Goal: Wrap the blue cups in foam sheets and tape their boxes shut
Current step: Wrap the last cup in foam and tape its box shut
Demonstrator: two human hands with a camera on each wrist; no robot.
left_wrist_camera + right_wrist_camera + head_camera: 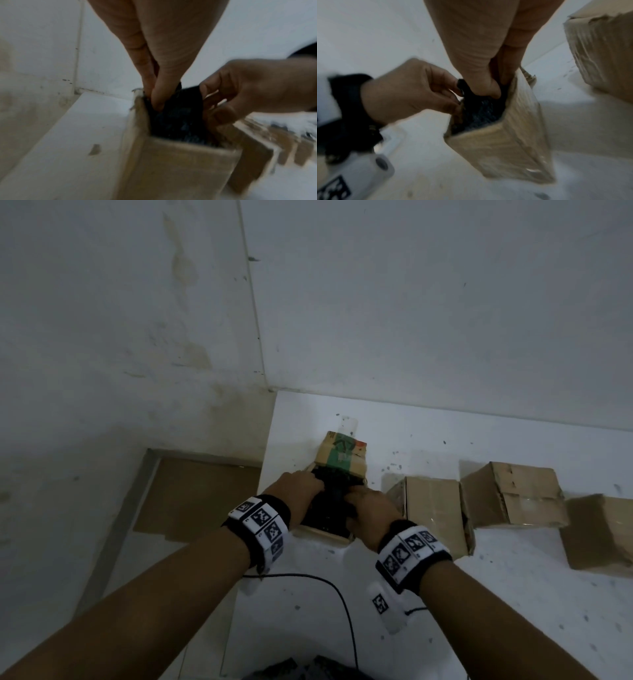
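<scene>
Box (329,508) open on tabletop (513,611) | holds dark foam bundle (178,119), cup unseen | left hand (301,487) and right hand (368,508) both pinch foam edges at the mouth | foam judged soft, light, springy; best taken at its edges | neighbouring boxes (435,508) closed.

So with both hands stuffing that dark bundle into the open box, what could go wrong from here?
1. The dark textured foam bundle fills the small open cardboard box tightly; both hands, left hand and right hand, push at its corners, so a wall might split.
2. Foam sticking above the rim could keep the flaps from closing flat for taping.
3. The box sits near the white table's left edge; a hard shove might slide it off.
</scene>
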